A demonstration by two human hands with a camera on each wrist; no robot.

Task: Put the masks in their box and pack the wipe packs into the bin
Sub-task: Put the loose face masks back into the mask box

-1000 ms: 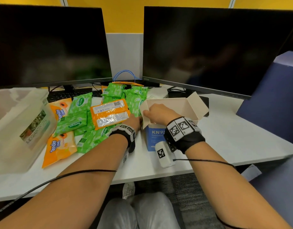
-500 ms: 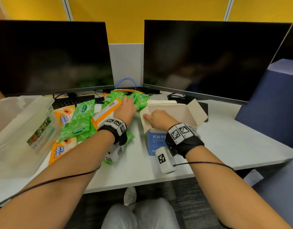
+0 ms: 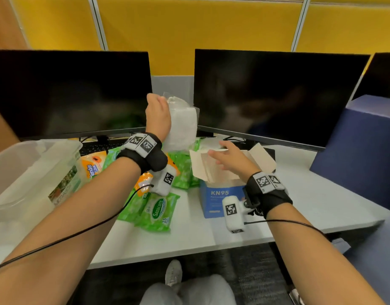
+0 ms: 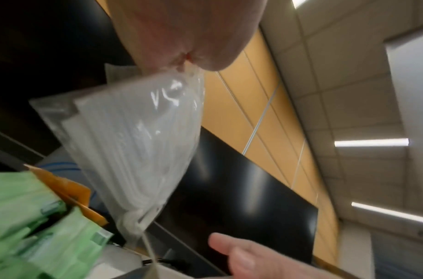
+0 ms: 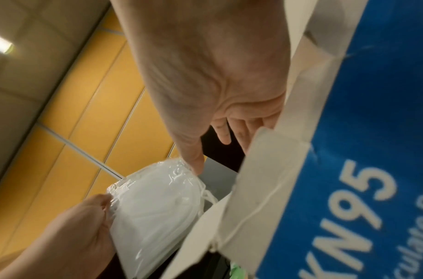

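Observation:
My left hand (image 3: 157, 115) is raised above the desk and grips a clear plastic bag of white masks (image 3: 182, 126) by its top; the bag (image 4: 134, 143) hangs down from the pinch. The blue KN95 box (image 3: 220, 199) stands in front of me with its flaps (image 3: 200, 164) open. My right hand (image 3: 230, 156) hovers over the box opening, fingers spread and holding nothing. In the right wrist view the mask bag (image 5: 157, 213) hangs just left of the box's flap (image 5: 265, 169). Green and orange wipe packs (image 3: 158, 211) lie heaped left of the box.
A clear plastic bin (image 3: 29, 172) stands at the left of the white desk (image 3: 321, 199). Two dark monitors (image 3: 273, 93) stand at the back, with a keyboard (image 3: 101, 146) under the left one. A dark blue chair back (image 3: 361, 150) is at the right.
My left hand left the wipe packs and rose with the bag of masks. My right hand let go of the box flap and spread open above the box.

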